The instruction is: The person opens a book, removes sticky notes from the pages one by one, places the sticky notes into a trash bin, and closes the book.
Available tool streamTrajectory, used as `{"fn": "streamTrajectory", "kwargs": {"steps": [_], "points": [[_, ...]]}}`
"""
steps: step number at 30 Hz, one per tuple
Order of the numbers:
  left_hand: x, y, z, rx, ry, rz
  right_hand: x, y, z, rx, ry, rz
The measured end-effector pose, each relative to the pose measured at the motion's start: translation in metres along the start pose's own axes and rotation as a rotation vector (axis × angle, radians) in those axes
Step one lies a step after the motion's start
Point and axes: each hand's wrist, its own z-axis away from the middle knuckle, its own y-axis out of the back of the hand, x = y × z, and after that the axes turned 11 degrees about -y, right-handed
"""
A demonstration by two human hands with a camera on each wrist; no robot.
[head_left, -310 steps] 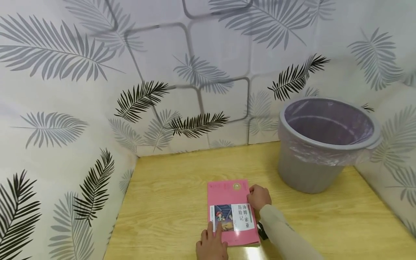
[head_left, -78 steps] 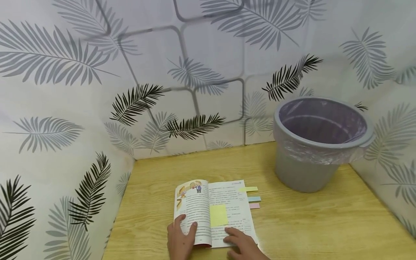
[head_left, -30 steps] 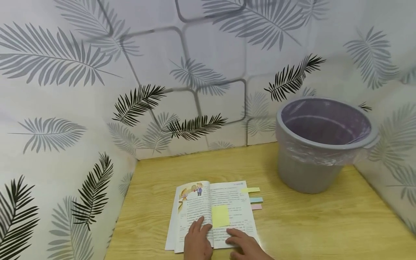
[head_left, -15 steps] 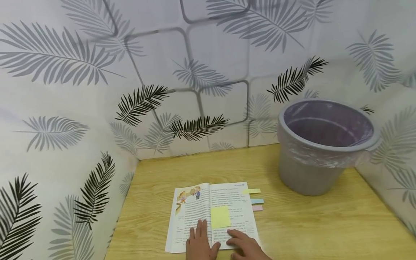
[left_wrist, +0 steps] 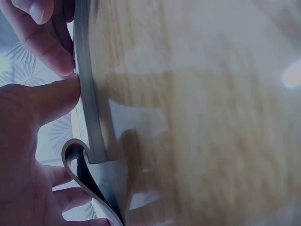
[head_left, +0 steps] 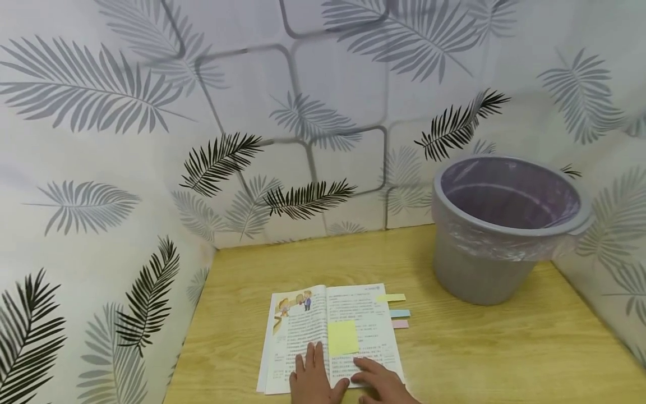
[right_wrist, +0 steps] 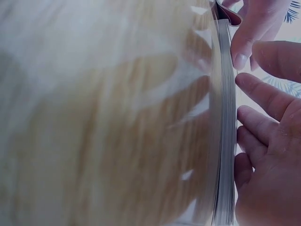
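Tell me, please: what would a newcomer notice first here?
Probably the big grey bucket, lined with plastic, at the right of the table in the head view. Next, the open book low in the middle, with a yellow sticky note on its right page and three coloured tabs poking past its edge.

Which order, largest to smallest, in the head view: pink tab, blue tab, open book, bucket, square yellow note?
1. Bucket
2. Open book
3. Square yellow note
4. Blue tab and pink tab: too alike to rank

This is an indoor corner, possibly in a home. Leaf-patterned walls [head_left: 343,78] surround a wood-grain tabletop [head_left: 242,314] bearing a bag-lined bucket [head_left: 479,275].
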Motion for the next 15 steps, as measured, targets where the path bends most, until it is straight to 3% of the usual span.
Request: {"fn": "streamTrajectory", "kwargs": {"steps": [3, 11, 15], "points": [[0.001, -0.0019, 0.0009, 0.022, 0.005, -0.005, 0.0017, 0.0007, -0.0001, 0.029, 0.051, 0.026], [0.0056, -0.0018, 0.0031, 0.029, 0.035, 0.003, 0.0037, 0.0097, 0.0001, -0.089, 0.004, -0.097], [0.0071, -0.0034, 0.0033, 0.022, 0.043, 0.012, 0.0051, 0.0078, 0.0026, -0.044, 0.033, -0.079]]}}
